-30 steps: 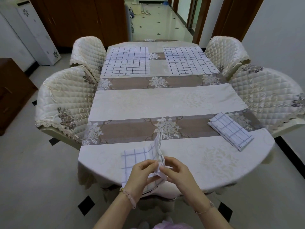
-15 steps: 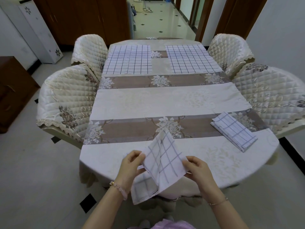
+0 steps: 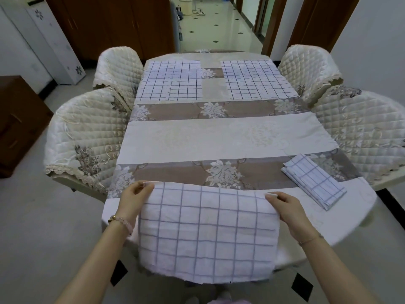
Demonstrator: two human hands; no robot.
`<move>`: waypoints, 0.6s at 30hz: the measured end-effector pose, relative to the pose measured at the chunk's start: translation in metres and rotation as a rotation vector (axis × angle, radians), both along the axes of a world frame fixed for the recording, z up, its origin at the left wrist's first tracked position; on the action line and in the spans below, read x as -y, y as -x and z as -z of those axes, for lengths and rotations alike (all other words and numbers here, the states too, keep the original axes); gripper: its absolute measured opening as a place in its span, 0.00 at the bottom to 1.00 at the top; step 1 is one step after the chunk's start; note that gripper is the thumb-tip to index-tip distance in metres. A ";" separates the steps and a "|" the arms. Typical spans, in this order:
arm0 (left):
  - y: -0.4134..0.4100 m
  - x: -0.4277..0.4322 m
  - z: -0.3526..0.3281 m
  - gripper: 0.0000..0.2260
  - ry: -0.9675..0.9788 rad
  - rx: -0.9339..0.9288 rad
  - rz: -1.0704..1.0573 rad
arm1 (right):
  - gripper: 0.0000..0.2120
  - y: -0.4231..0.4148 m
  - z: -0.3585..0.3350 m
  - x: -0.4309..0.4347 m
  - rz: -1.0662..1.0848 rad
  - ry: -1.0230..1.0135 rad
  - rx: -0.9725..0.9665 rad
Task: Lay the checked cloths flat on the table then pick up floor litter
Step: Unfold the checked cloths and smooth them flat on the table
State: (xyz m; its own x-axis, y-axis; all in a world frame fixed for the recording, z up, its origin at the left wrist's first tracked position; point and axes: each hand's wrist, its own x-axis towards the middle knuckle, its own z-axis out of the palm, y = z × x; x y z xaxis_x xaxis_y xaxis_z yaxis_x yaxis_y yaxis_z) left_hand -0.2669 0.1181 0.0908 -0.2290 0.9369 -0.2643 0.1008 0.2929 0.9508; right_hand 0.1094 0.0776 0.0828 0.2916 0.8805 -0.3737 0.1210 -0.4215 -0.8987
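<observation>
Quilted chairs (image 3: 87, 137) flank the floral-clothed desk (image 3: 219, 139), where two checked cloths (image 3: 173, 81) lie flat at the far end. At the near edge the left hand (image 3: 133, 199) and right hand (image 3: 289, 210) each keep a pinching grip on a top corner of an opened checked cloth (image 3: 208, 231), which hangs over the desk edge. To the right a folded checked cloth (image 3: 313, 181) rests on the desk.

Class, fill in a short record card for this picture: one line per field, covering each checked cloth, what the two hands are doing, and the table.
held cloth: opened checked cloth, lifted at the table's near edge, lower part hanging past it
left hand: grip on the cloth's top left corner
right hand: grip on its top right corner
flat cloths: far left cloth and far right cloth, spread side by side
folded cloth: lying folded near the right edge
table: covered by a floral banded tablecloth
</observation>
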 end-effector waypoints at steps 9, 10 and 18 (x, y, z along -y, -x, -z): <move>-0.004 -0.030 0.044 0.02 0.269 0.062 0.007 | 0.08 -0.006 0.027 -0.055 -0.007 0.013 0.099; -0.005 -0.027 0.048 0.04 0.314 0.089 0.028 | 0.08 -0.008 0.029 -0.058 0.000 0.018 0.111; -0.005 0.039 0.050 0.05 0.428 0.147 0.138 | 0.10 -0.030 0.040 -0.070 0.039 0.053 0.217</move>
